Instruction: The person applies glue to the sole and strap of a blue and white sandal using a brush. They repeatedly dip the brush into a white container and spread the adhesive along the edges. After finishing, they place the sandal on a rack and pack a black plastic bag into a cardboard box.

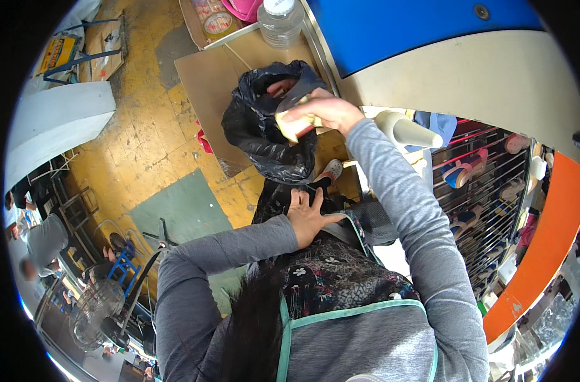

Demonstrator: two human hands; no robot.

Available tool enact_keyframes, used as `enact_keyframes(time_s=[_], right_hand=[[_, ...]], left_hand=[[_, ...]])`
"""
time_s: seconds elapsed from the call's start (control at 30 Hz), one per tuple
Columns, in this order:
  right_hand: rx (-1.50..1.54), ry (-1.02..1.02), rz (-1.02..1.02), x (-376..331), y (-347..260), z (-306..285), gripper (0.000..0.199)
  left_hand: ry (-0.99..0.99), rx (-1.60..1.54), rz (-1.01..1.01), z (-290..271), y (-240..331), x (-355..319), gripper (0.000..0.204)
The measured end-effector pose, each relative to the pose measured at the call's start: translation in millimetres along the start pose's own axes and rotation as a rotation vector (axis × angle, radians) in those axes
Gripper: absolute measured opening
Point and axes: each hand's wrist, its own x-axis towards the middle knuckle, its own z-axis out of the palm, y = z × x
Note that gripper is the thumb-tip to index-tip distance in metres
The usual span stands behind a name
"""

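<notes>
Worn yellow floor tiles [143, 121] spread toward ten o'clock from the middle of our view, and a smooth tan board [201, 70] lies at eleven. Just short of twelve, the black plastic bag [274, 153] gapes open, with reddish pieces [280, 87] showing inside. Our right hand [333, 113] is at its rim on the one o'clock side, thumb and fingers closed around a pale yellow piece [287, 128] with a red part beneath; motion blur hides its exact shape. Our left hand [307, 219] lies palm down near twelve, fingers spread and gripping nothing, on the dark floral apron [328, 274].

To handle the piece well, we would judge it best to grip lightly and clear the rim without snagging the film; our free hand could steady the bag's near side if it sags. Whether the piece is going in or coming out, we cannot tell.

Thin and glossy, the bag crumples into soft folds. Beyond it at twelve stands a clear, rounded plastic jar [280, 27]; at two, a smooth, off-white cone [407, 132] tapers to a blunt tip; at three, straight metal bars form a rack [477, 184].
</notes>
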Motion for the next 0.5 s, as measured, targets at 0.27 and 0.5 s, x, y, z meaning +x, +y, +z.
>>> enact_keyframes(time_s=[0.27, 0.5], right_hand=[[0.158, -0.892, 0.136, -145.0, 28.3, 15.3, 0.064], [-1.111, -0.203, 0.096, -205.1, 102.1, 39.4, 0.056]], left_hand=[[-0.034, -0.261, -0.038, -21.1, -14.4, 1.4, 0.053], [0.131, -0.162, 0.055, -27.1, -2.6, 6.3, 0.059]])
